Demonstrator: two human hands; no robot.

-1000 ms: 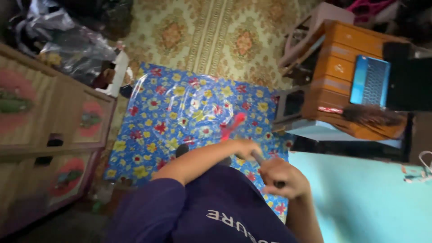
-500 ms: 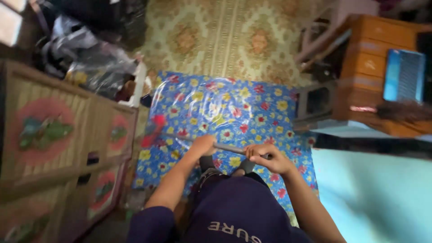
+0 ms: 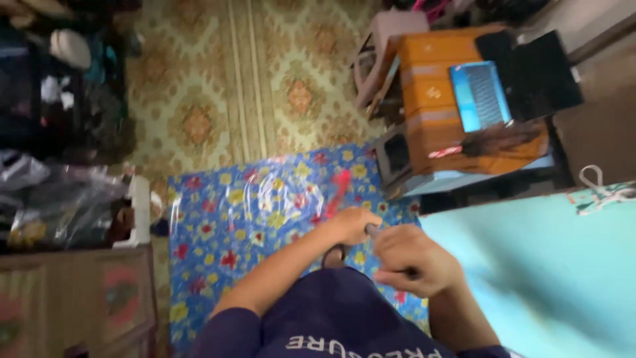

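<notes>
Both my hands grip a long thin grey handle (image 3: pixel 373 231) with a blurred red head (image 3: pixel 338 187) at its far end. My left hand (image 3: pixel 350 224) holds the handle nearer the head, my right hand (image 3: pixel 414 260) is closed round its near end. The red head hovers over a blue floral plastic sheet (image 3: pixel 225 225) spread on the floor. My dark purple shirt (image 3: pixel 331 318) fills the bottom of the view, and one foot shows just under my left hand.
A patterned yellow-green carpet (image 3: pixel 225 99) lies beyond the sheet. An orange wooden cabinet (image 3: pixel 430 93) with a blue laptop (image 3: pixel 480 96) stands at right, a turquoise surface (image 3: pixel 550 265) below it. A wooden cupboard (image 3: pixel 79 298) and bagged clutter (image 3: pixel 53 205) sit at left.
The red head has swung from the left side of the sheet back to the right and forward. The camera view has shifted, showing more carpet and the cabinet top.
</notes>
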